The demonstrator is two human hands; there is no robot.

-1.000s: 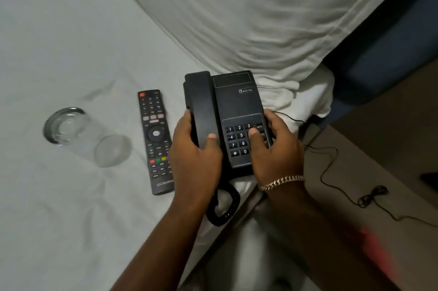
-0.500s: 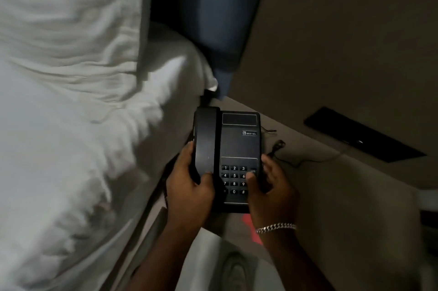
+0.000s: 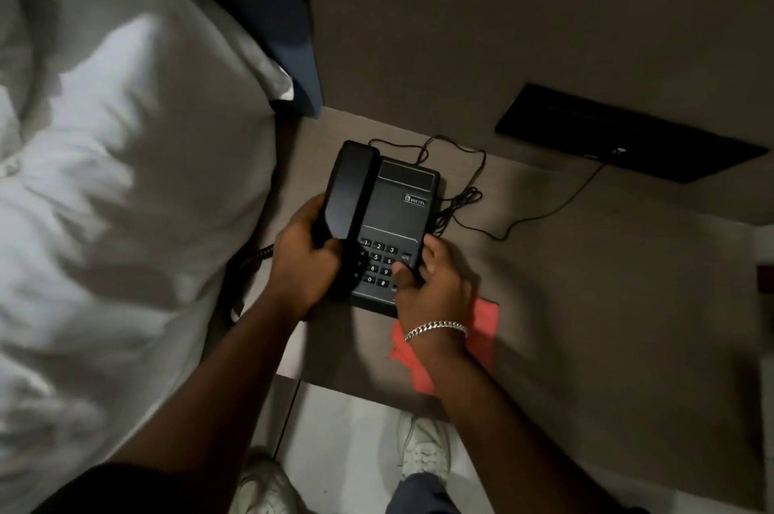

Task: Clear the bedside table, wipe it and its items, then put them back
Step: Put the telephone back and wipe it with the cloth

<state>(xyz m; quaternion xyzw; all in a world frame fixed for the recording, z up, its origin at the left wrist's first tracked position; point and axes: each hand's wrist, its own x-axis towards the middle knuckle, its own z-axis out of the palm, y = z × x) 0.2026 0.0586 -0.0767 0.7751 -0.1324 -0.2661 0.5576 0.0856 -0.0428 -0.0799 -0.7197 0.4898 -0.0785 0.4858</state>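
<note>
Both hands grasp the telephone [image 3: 398, 216] over the bench [image 3: 586, 283], near its rear left corner. The left hand [image 3: 308, 262] clamps the handset onto the cradle, probably so it cannot slip off. The right hand [image 3: 431, 283] grips the keypad edge. A red cloth [image 3: 486, 321] lies near the front edge.

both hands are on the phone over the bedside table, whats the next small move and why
Probably lower the phone flat onto the bedside table and let go. The left hand and right hand grip its sides above the tabletop, its cord already lies there, and the red cloth sits clear, nearer the front edge.
</note>
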